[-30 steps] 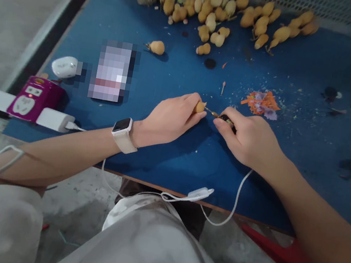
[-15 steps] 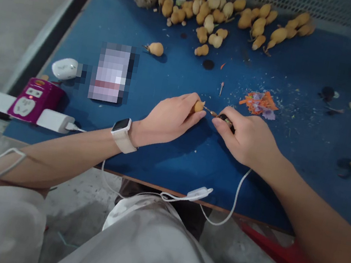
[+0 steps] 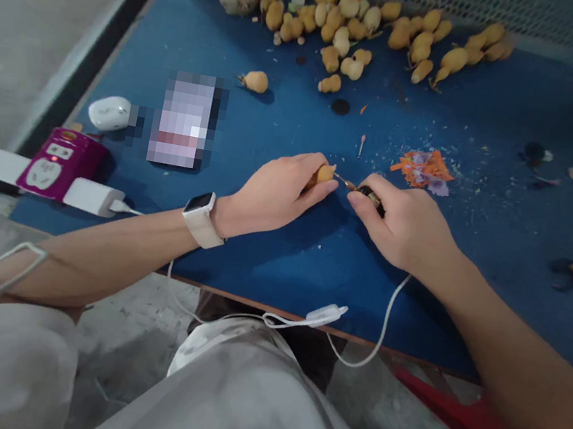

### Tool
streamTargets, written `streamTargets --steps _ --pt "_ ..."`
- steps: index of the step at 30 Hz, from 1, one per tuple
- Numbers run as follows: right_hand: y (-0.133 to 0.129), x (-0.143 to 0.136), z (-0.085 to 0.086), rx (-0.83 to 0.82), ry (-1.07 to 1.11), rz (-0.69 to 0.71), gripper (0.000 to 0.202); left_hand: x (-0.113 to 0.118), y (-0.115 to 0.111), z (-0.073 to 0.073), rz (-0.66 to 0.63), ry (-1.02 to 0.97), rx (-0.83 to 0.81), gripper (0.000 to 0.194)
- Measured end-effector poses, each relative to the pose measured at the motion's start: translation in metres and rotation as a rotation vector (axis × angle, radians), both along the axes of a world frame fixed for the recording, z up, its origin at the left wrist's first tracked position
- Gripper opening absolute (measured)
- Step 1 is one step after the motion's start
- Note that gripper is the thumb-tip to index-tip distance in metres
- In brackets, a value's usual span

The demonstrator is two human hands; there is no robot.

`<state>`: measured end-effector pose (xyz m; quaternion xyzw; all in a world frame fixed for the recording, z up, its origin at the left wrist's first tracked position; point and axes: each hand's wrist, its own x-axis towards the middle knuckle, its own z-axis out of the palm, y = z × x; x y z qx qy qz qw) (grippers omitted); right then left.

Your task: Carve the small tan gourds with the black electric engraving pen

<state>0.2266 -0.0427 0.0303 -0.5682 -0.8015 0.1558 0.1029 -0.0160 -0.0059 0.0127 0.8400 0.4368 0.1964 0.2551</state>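
Near the middle of the blue table, my left hand (image 3: pixel 285 188) is closed round a small tan gourd (image 3: pixel 325 173), whose tip shows between thumb and fingers. My right hand (image 3: pixel 407 225) grips a dark, pen-like rotary tool (image 3: pixel 371 197) with a thin metal bit. That bit points left and reaches the gourd's end; whether it touches is too fine to tell. A white cord (image 3: pixel 389 314) hangs from below my right hand to an inline switch (image 3: pixel 325 315) at the table edge. A slim small bit (image 3: pixel 361 146) lies just beyond my hands.
Many gourds (image 3: pixel 334 23) are heaped along the back; a single gourd (image 3: pixel 256 81) lies nearer. Orange and purple scraps (image 3: pixel 424 169) lie beyond my right hand. Leftward are a pixelated phone-like thing (image 3: pixel 183 122), a white case (image 3: pixel 109 113) and a purple power socket (image 3: pixel 59 163).
Both hands hold almost the same pose, gourd and tool still end to end. Things at the left have shifted slightly rightward in the picture.
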Motion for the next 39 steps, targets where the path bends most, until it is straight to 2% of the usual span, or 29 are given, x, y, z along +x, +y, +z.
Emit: streamTargets --steps 3,6,9,11,15,19,28,33,39 --pt "0.001 0.001 0.000 -0.015 0.013 -0.004 0.033 -0.001 0.001 -0.002 -0.007 -0.047 0.011 0.024" --pt "0.001 0.001 -0.001 -0.020 0.036 -0.013 0.033 -0.005 0.003 -0.005 -0.018 -0.143 -0.019 0.012" --pt "0.002 0.002 -0.001 -0.020 0.072 -0.016 0.032 -0.010 0.008 -0.010 -0.006 -0.305 -0.118 0.022" --pt "0.002 0.003 -0.001 -0.020 0.099 -0.008 0.033 -0.012 0.011 -0.011 -0.012 -0.418 -0.198 0.020" --pt "0.002 0.005 -0.001 -0.010 0.156 0.008 0.034 -0.012 0.015 -0.011 -0.083 -0.531 -0.303 0.029" --pt "0.002 0.005 -0.001 -0.020 0.165 0.007 0.034 -0.012 0.015 -0.011 -0.110 -0.535 -0.280 0.040" --pt "0.000 0.000 -0.002 0.006 0.131 0.002 0.030 -0.011 0.008 -0.016 -0.134 -0.417 -0.145 0.012" --pt "0.000 0.000 -0.003 0.013 0.103 -0.002 0.031 -0.009 0.005 -0.015 -0.175 -0.363 -0.074 0.008" --pt "0.001 0.001 -0.004 0.020 0.075 0.017 0.031 -0.010 0.007 -0.014 -0.181 -0.343 -0.106 0.006"
